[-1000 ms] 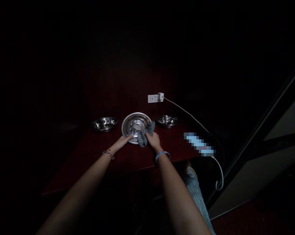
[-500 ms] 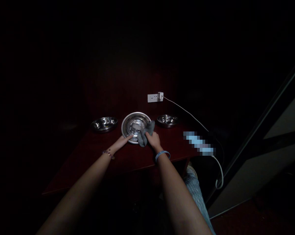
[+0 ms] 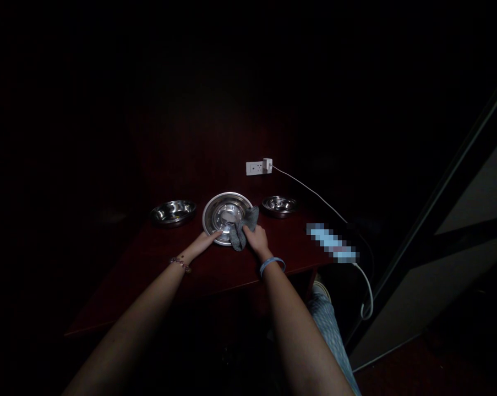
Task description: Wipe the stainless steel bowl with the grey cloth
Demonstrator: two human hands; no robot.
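Observation:
A shiny steel basin is tilted up over the table, its inside facing me. My left hand grips its lower left rim, with the thumb over the edge and the other fingers hidden beneath. On the right side, my right hand is closed on a grey cloth, which hangs in folds over the basin's right rim and inner wall. The fingers under the cloth are out of sight.
Steel bowls stand to the left and right on the dark red table. A white charger sits in the wall socket, its cable running right towards a pixelated object. A trousered leg shows below the table.
The whole view has shifted slightly, so everything lies a little lower and further left. Both hands keep their holds on the basin and the cloth, with barely any other movement.

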